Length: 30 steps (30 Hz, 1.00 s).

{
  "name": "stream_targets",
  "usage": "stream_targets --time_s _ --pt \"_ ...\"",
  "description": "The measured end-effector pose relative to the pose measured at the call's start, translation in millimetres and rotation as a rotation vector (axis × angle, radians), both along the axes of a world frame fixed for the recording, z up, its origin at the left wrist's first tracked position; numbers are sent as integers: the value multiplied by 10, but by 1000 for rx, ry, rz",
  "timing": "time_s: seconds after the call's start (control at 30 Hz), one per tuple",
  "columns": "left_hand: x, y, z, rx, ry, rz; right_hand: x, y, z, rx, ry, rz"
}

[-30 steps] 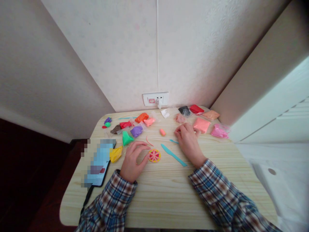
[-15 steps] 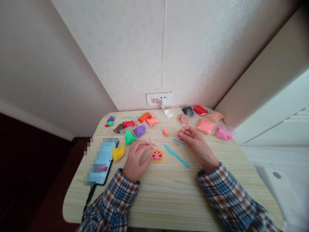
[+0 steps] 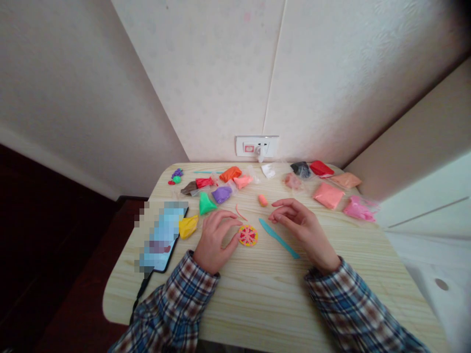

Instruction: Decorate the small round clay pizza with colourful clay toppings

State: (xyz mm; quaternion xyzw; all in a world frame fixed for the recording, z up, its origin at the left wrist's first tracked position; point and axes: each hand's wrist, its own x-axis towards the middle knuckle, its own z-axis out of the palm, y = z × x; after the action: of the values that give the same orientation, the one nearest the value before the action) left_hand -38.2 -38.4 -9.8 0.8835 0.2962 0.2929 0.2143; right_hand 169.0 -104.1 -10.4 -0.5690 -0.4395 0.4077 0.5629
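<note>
Above the tabletop [image 3: 253, 304], left fingers [image 3: 231, 224] gape beside disc [image 3: 248, 236]

A phone [image 3: 164, 240] at left; white plug [image 3: 261, 154] in wall socket [image 3: 273, 146]

- The left hand [image 3: 216, 239] is curved at the edge of a colourful disc [image 3: 248, 236], thumb and fingers apart.
- The right hand [image 3: 307, 228] has bent fingers and is near a blue knife [image 3: 280, 239].
- A yellow bag [image 3: 188, 227] lies beside the phone [image 3: 165, 238].
</note>
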Motion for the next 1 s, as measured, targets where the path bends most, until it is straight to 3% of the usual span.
stream_targets --time_s 0.37,0.67,1.0 --pt "0 -19 4 -31 17 8 -216 -44 -12 -4 -454 67" --pt "4 -29 -3 -51 33 12 -316 -44 -68 130 -762 107" --pt "1 -22 -15 -62 18 10 -310 -47 -89 174 -844 166"
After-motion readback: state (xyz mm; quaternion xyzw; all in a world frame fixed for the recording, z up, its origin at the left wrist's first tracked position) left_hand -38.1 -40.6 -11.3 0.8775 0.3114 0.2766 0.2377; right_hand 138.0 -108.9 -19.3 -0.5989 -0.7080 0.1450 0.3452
